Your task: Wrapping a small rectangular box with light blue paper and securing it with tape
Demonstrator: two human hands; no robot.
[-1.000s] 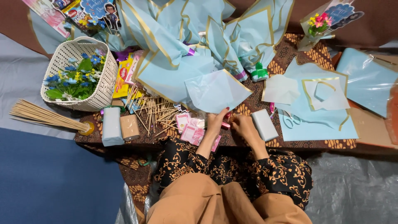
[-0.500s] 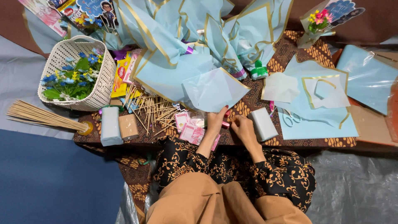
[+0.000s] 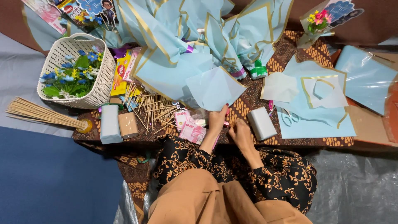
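My left hand (image 3: pixel 217 120) reaches up to the lower corner of a pale blue paper sheet (image 3: pixel 211 87) and pinches its edge. My right hand (image 3: pixel 240 132) rests just beside it on the brown patterned cloth (image 3: pixel 290 54), fingers curled; whether it holds anything is hidden. A thin pink object (image 3: pixel 226 123) lies between the two hands. Pink banknote-like papers (image 3: pixel 191 132) lie left of my left hand. A small blue-grey block (image 3: pixel 261 123) sits right of my right hand.
A white basket of blue and yellow artificial flowers (image 3: pixel 76 72) stands at the left, a bundle of wooden skewers (image 3: pixel 39 113) below it, loose skewers (image 3: pixel 155 112) nearby. Scissors (image 3: pixel 288 118) lie on gold-edged blue paper (image 3: pixel 319 120). Blue wrapped bouquets (image 3: pixel 186 37) fill the back.
My left hand has edged up to the corner of the pale blue sheet. My right hand has hardly moved.
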